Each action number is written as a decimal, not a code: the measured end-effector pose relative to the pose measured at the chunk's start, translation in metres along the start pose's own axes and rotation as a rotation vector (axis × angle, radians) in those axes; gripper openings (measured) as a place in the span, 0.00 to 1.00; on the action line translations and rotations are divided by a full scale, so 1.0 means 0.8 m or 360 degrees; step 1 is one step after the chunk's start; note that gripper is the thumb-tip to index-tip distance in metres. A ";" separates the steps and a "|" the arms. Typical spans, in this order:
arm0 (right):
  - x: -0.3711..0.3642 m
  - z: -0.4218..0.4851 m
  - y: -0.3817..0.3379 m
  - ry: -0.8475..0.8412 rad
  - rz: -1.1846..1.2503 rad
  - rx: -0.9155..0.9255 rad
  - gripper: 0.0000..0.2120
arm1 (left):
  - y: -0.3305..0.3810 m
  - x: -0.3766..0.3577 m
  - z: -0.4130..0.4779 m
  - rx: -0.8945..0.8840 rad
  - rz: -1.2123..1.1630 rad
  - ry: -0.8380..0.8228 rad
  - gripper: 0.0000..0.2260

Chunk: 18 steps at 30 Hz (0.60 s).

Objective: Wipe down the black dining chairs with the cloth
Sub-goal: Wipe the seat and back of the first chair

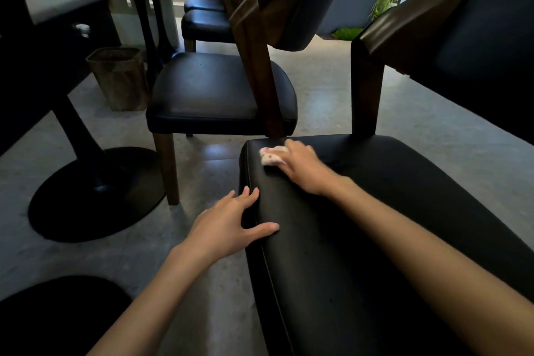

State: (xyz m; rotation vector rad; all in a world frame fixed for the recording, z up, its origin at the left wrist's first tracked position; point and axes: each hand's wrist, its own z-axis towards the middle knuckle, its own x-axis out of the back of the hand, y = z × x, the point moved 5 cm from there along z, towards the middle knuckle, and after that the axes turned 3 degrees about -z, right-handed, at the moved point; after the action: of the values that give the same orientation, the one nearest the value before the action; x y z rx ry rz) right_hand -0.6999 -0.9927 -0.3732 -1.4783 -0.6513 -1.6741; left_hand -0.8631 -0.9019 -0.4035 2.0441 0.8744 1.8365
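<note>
The nearest black dining chair (pixel 375 225) fills the lower right, its leather seat close under me and its wooden-framed back at the upper right. My right hand (pixel 300 166) presses a small white cloth with red spots (pixel 270 155) onto the seat's far left corner. My left hand (pixel 228 224) rests on the seat's left edge, fingers straight over the side and thumb on top. A second black chair (pixel 213 95) stands just beyond, and more chairs (pixel 205 22) line up behind it.
A table with a round black pedestal base (pixel 95 193) stands at the left, and a woven bin (pixel 120 78) sits beside it. Grey floor (pixel 323 101) runs between the chairs. Green plants (pixel 387 0) stand at the far right.
</note>
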 end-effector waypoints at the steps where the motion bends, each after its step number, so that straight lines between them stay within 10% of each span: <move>1: 0.002 0.001 0.029 0.0027 -0.0043 -0.0159 0.17 | 0.000 -0.001 0.000 0.0000 -0.0002 -0.0007 0.40; 5: 0.006 0.008 0.072 0.0220 0.0026 -0.0658 0.14 | 0.002 -0.002 -0.002 -0.0010 -0.0016 -0.0006 0.40; 12: -0.007 0.005 -0.039 -0.0028 0.0014 0.0109 0.17 | 0.004 0.001 0.001 0.0001 0.0054 -0.0018 0.39; 18: -0.002 0.015 0.056 0.0006 -0.0134 -0.0513 0.20 | 0.002 0.000 -0.003 -0.0003 0.0006 -0.0021 0.39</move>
State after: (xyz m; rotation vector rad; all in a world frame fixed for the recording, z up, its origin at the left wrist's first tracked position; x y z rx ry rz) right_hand -0.6557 -1.0075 -0.3780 -1.6891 -0.4615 -1.9145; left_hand -0.8650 -0.9036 -0.4020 2.0554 0.8655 1.8231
